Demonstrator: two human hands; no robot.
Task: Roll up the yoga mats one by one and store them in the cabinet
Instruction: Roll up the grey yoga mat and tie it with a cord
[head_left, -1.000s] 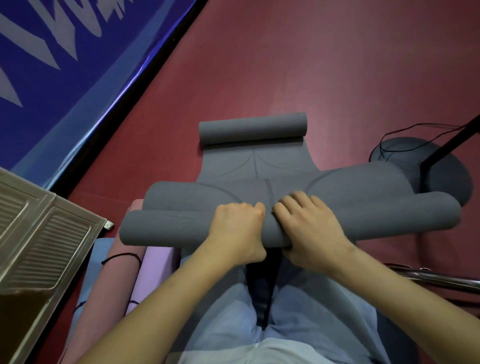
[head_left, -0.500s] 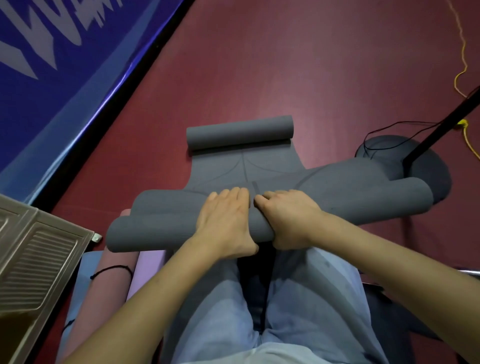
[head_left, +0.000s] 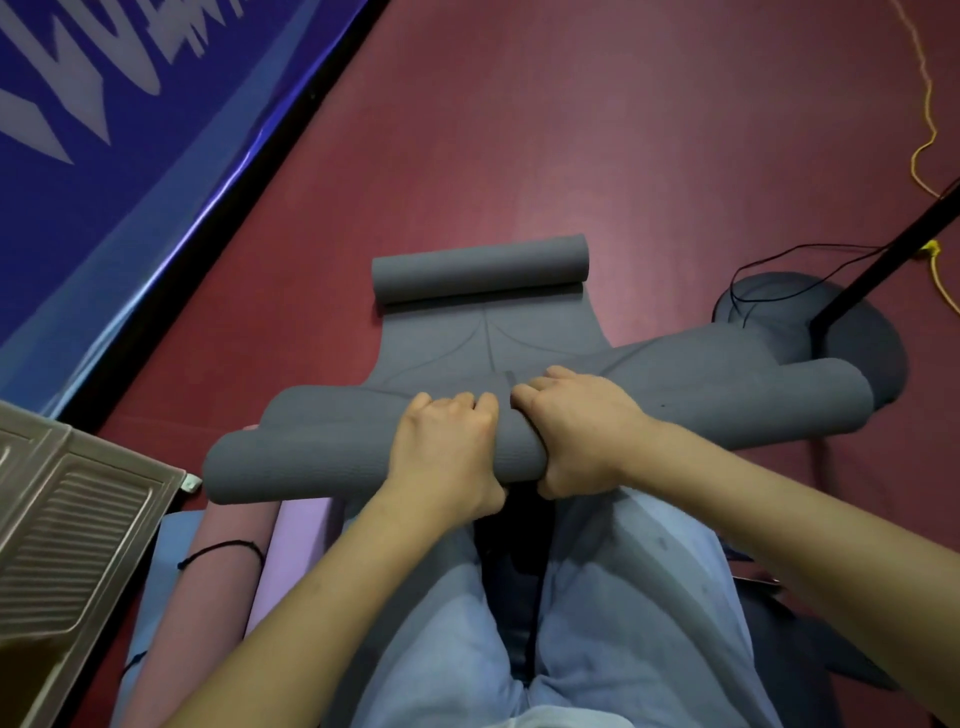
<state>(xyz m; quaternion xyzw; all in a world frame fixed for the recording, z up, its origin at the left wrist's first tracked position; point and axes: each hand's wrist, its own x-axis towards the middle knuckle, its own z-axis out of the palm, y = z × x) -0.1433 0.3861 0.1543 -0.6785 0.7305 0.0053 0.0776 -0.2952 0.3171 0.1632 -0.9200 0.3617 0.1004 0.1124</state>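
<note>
Head view showed us both hands side by side on the near roll of the grey mat (head_left: 322, 457). Our left hand (head_left: 447, 447) curled its fingers over the top of the roll, and our right hand (head_left: 576, 431) wrapped round it just beside, thumb under the near edge; the two hands nearly touched at the knuckles. The roll lay crosswise in front of our knees, which were in light blue trousers (head_left: 623, 597).

Beyond the hands the mat still lay flat on the floor (head_left: 571, 130), with thin curved lines marked on it, and its far end was curled into a smaller roll (head_left: 478, 267).

Under the left end of the near roll we saw rolled mats lying side by side: a pink one (head_left: 208, 582) with a black band (head_left: 223, 548) round it, a lilac one (head_left: 296, 535), and a blue one at the edge. A beige metal cabinet door (head_left: 67, 530) with slats stood at the left.

The floor was dark red. A round dark base (head_left: 862, 338) with a black pole (head_left: 893, 254) sat to the right, a thin black wire and a yellow cord (head_left: 924, 124) near it. A blue banner (head_left: 104, 130) ran along the upper left; its pale lettering was cut off and we could not read it.
</note>
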